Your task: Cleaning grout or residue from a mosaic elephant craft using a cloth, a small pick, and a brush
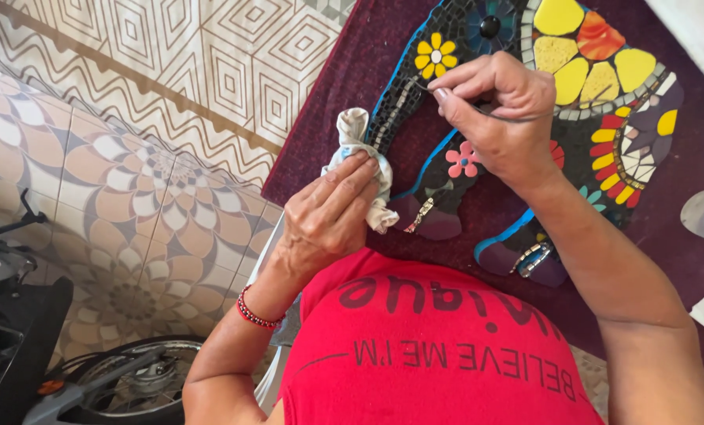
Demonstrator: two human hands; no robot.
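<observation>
Red shirt (pixel 438 354) nearest, beaded bracelet (pixel 255 315) on left wrist. Left hand (pixel 328 216) clamped around a crumpled white cloth (pixel 357 149), pressed at the mosaic's edge. Right hand (pixel 497 106) pinched shut on a thin dark tool (pixel 500 116), tip on the colourful mosaic piece (pixel 604 94), which lies on a maroon table (pixel 352 86). Patterned tile floor (pixel 132 157) to the left.

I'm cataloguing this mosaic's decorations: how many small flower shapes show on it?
2: a yellow flower above the right hand, and a pink flower just below that hand. Others may be hidden beneath the hands.
</observation>
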